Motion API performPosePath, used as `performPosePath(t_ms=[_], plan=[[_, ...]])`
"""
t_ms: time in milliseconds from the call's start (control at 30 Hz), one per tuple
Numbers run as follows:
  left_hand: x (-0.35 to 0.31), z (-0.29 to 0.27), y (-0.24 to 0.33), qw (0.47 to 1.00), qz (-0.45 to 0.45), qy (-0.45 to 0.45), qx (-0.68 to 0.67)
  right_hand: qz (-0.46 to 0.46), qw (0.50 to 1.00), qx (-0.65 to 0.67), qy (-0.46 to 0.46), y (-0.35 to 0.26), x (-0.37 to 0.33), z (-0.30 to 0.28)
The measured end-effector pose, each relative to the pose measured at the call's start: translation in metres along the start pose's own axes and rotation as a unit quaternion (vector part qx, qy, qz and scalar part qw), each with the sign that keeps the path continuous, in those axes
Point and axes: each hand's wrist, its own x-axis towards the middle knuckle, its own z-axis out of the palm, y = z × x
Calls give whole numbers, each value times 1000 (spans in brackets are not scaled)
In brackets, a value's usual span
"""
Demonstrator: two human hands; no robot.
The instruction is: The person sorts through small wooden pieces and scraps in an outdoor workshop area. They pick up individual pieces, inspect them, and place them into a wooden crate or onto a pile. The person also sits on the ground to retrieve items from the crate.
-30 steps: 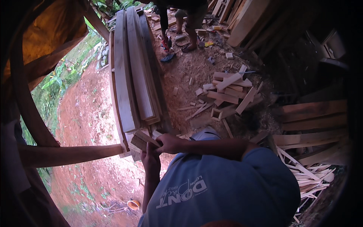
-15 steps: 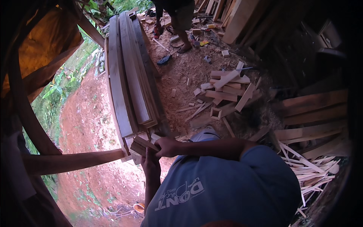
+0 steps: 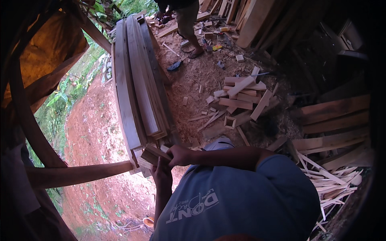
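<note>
Both of my hands are closed on a short wooden block (image 3: 154,153), held near the front end of a long stack of planks (image 3: 138,80). My left hand (image 3: 161,173) grips it from below, with the thumb up along its near side. My right hand (image 3: 179,156) pinches its right end, fingers bent. The block looks made of layered or joined pieces; shadow makes this hard to tell. Pale plank ends lie just beyond and under it.
Another person (image 3: 188,28) stands barefoot at the far end, near a loose board (image 3: 167,31). A pile of short wood offcuts (image 3: 245,94) and a small square wooden frame (image 3: 230,122) lie to the right. Thin strips (image 3: 333,184) heap at lower right; a beam (image 3: 80,173) crosses at left.
The block in my hands has tilted slightly, and my hands have barely shifted. The other person has moved a little left, and a board now shows beside that person's legs.
</note>
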Motion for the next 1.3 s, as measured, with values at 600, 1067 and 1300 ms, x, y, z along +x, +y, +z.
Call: performPosePath(t_ms=[600, 1067, 1300], plan=[[-2, 23, 1, 998, 49, 21, 46, 44, 998, 46, -18, -13, -3, -12], [-8, 16, -3, 998, 54, -16, 3, 100, 989, 84, -65, -4, 2, -8], [-12, 19, 2, 999, 29, -23, 22, 80, 983, 156, -61, 23, 5, 3]])
